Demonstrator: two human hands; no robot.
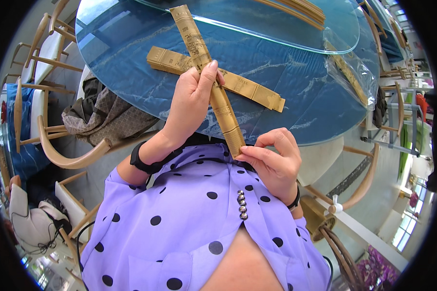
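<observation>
My left hand (193, 99) is closed around a long, narrow gold paper sleeve (222, 109), thumb on top, holding it aslant over the table's near edge. Dark printing covers its far half. At the near end of this sleeve, the thumb and forefinger of my right hand (278, 156) pinch a corner. A stack of similar gold sleeves (251, 90) lies crosswise on the blue table (291, 119), passing beneath the held one. My left hand hides the middle of that stack. Whether the held piece is one sleeve or several layers, I cannot tell.
A round glass turntable (257, 34) covers the table's far part, with more long gold strips (303, 13) on it. To the right lies a clear plastic bag (366, 80) with gold strips inside. Wooden chairs (75, 157) stand around, one bearing a patterned brown bag (104, 111).
</observation>
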